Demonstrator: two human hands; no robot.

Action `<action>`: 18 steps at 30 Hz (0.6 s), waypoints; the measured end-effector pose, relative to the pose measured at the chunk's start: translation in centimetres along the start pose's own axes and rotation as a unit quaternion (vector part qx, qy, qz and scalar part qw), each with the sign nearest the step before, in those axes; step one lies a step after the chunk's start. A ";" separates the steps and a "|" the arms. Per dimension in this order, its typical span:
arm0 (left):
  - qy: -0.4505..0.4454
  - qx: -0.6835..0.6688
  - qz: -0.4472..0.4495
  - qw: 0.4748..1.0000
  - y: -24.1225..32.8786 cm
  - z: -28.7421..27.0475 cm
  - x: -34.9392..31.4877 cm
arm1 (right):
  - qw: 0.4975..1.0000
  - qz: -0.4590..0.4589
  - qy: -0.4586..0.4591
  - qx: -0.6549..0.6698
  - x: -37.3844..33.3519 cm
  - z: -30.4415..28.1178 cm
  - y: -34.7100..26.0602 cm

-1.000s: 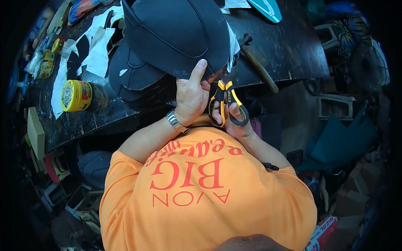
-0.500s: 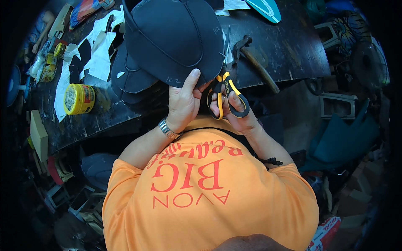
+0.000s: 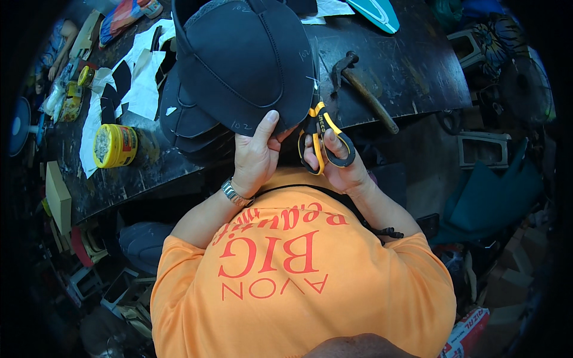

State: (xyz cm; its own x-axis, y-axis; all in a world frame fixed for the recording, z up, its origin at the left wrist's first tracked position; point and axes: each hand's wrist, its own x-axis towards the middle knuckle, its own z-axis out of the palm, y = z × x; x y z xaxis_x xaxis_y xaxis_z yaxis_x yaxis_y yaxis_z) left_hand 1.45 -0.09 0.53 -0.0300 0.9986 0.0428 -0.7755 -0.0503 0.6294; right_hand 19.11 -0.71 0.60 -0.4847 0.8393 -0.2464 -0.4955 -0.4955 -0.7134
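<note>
**Scissors [image 3: 321, 117] stood beside the edge of a black piece [image 3: 248, 74]**

Both hands were occupied near the middle of the view. The black piece, curved and seamed, lay toward half past eleven, with pale markings on its face. The left hand [image 3: 256, 156], a metal watch [image 3: 236, 193] on its wrist, gripped the piece's rim at the rim's own five o'clock, thumb pressed on top and the other fingers largely hidden. More black pieces [image 3: 179, 122] lay stacked just under it, toward ten.

The right hand [image 3: 348, 174], at three o'clock, was closed around the scissors' black-and-yellow handles, thumb in one loop and fingers at the other. The blades pointed toward twelve along the piece's edge; whether they touched it could not be told.

On the dark table [image 3: 415, 74], a wooden-handled hammer [image 3: 369, 95] rested between one and two, its handle slanting toward five. White sheets [image 3: 146, 83] lay at ten, and a yellow tub [image 3: 123, 146] stood past nine. An orange shirt [image 3: 352, 268] filled six o'clock.
</note>
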 end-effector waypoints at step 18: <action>-0.147 -0.011 0.036 0.988 16.4 2.4 4.5 | 0.603 -0.104 0.383 -0.692 -0.4 -9.6 -14.2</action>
State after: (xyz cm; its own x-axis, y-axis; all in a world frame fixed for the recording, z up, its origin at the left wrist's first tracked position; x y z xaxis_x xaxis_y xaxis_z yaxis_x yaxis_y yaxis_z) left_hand -9.89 3.53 12.95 0.0972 0.9450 0.3122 -0.7922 -0.1164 0.5991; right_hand 33.25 8.16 4.54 0.2214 0.9709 0.0909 0.8452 -0.1446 -0.5145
